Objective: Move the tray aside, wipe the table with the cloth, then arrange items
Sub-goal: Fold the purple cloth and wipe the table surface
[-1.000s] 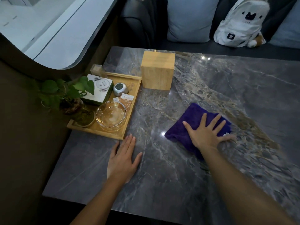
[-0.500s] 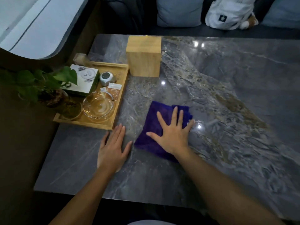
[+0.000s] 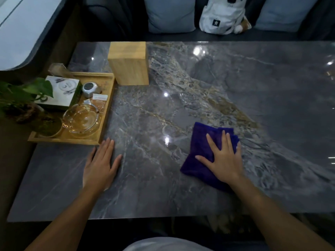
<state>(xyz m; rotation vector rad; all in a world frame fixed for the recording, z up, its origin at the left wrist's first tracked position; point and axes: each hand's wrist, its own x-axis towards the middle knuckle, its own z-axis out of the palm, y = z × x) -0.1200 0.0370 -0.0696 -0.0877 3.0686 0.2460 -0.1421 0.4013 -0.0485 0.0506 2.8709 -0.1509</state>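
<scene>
Right hand (image 3: 223, 160) flat on the purple cloth (image 3: 201, 151), palm down, fingers spread, pressing it against the table (image 3: 208, 84); no curl around the fabric, just weight on top. Cloth folded and bunched, lying right of centre on the grey marbled top, its near corner under the wrist. Left hand (image 3: 100, 164) released and empty, palm flat on bare stone near the front left part of the table, fingers together and pointing away, fingertips just short of the tray's near right corner.

Wooden tray (image 3: 107, 113) set at the left edge of the table, its left side hanging slightly past the rim. On the tray: a clear glass ashtray (image 3: 81, 119) at the near end, a green-and-white box (image 3: 60, 94) further back, a small round silver gadget (image 3: 90, 89) beside the box, a little card (image 3: 100, 97) between gadget and ashtray. Potted plant (image 3: 23, 104) at the tray's near left corner, leaves reaching over the box. Clear stand (image 3: 58, 68) behind the tray, blurred.

Tall wooden box (image 3: 128, 64) upright near the far edge, just beside the tray's far right corner. Glare spots on the polished stone. Beyond the table, a dark sofa with pale blue cushions (image 3: 170, 13) and a white plush toy (image 3: 223, 15) leaning between them.
</scene>
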